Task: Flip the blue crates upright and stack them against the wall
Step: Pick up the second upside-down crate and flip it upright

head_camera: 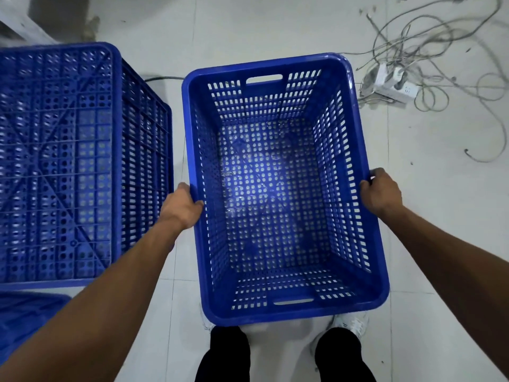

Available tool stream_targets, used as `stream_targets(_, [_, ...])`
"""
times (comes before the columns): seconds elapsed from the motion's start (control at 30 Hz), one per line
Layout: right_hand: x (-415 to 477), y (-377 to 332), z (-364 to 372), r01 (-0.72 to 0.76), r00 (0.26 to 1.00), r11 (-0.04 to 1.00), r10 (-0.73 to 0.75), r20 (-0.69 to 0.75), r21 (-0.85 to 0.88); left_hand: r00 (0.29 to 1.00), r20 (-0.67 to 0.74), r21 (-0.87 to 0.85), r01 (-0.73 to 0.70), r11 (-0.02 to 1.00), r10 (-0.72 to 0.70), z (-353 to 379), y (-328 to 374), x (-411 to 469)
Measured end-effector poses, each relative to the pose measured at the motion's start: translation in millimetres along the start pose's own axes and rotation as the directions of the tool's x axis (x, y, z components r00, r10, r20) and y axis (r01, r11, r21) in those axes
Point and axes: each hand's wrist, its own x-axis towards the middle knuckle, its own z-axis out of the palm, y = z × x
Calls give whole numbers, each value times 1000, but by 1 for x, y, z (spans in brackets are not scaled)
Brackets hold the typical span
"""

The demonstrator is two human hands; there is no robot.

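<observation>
Both my arms are stretched out and down, left hand (184, 208) and right hand (381, 191) each curled tight around opposite rims, knuckles facing up.

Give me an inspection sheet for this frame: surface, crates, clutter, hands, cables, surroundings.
Surface: pale tiled floor, scuffed.
Job's things: upright crate, empty, held by both long rims; upturned crate to its left, base up; third blue piece at lower left, cropped.
Clutter: nothing seen beyond cables.
Grippers: left hand and right hand each grip a rim.
Cables: loose tangle and power strip beyond the right hand.
Surroundings: grey structure upper left, unclear.
</observation>
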Motion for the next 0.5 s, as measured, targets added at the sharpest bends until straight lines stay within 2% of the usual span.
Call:
stream_targets(0.13, [1,-9,2,-47,999,996,48,-16,70,999,-5,-73,52,996,-52,-4,8,10])
stream_targets(0.33, [0,2,4,-37,999,998,38,-18,47,994,18,-176,108,978,-107,2,5,8])
stream_targets(0.5, [-13,3,-4,-15,997,1000,16,-75,14,985,85,-307,168,937,-149,-7,-3,0])
